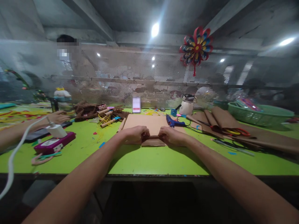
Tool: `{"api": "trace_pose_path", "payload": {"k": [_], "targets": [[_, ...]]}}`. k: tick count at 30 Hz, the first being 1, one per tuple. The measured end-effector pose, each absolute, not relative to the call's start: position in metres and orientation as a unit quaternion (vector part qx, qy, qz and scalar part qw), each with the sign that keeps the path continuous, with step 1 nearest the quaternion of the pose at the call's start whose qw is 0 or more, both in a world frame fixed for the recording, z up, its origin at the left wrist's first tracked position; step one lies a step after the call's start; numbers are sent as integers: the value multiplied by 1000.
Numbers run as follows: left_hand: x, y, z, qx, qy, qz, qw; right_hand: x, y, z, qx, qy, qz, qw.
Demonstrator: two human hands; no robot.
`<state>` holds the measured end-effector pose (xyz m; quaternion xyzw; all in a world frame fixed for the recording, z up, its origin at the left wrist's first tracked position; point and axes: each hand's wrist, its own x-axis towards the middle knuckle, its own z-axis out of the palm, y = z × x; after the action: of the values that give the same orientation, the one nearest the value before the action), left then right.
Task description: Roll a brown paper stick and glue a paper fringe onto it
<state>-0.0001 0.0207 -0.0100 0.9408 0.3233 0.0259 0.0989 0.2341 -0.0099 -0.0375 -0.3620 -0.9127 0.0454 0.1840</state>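
Fingers of both hands are clenched at the near side of the brown sheet (147, 123), thumbs and fingertips pinched on a narrow dark fold (153, 137). The sheet is laid flat on the green table (140, 163), straight ahead of the body. Its near edge is gripped by the left hand (140, 133) and the right hand (168, 134), set a little apart, with the fold stretched between them. Most of the sheet lies beyond the fingers; a short flap (153, 143) shows on the near side of the fold.

Progress, as judged: a fold has been started at the near edge, but the wide far part is flat and unfolded. Whether the fold is fully pressed or glued cannot be told; no glue is seen.

Just beside the sheet, at its right edge, a blue glue gun (177, 123) is left unheld. Behind the sheet a phone (136, 104) is stood upright. To its left, paper rolls and yellow strands (106, 120) are heaped; farther left, a purple power strip (56, 143) and another person's hand (58, 117) are seen. Right of the sheet, brown paper (225, 119) is piled with orange-handled scissors (243, 132); beyond, a green basket (263, 117) is placed.
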Motion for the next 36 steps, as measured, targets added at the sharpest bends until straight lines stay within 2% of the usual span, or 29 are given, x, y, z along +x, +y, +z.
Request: {"api": "trace_pose_path", "payload": {"k": [8, 16, 22, 28, 36], "targets": [[4, 8, -7, 932, 356, 46, 49, 232, -11, -38, -347, -919, 17, 187], [24, -5, -10, 920, 380, 72, -65, 210, -17, -46, -454, -865, -75, 202], [22, -1, -14, 909, 412, 66, -10, 211, -11, -48, -487, -845, -17, 221], [15, 1, -10, 912, 402, 46, 66, 221, -2, -53, -441, -867, 15, 230], [6, 12, -9, 921, 380, -1, 83, 232, -8, -42, -374, -905, 27, 199]]}}
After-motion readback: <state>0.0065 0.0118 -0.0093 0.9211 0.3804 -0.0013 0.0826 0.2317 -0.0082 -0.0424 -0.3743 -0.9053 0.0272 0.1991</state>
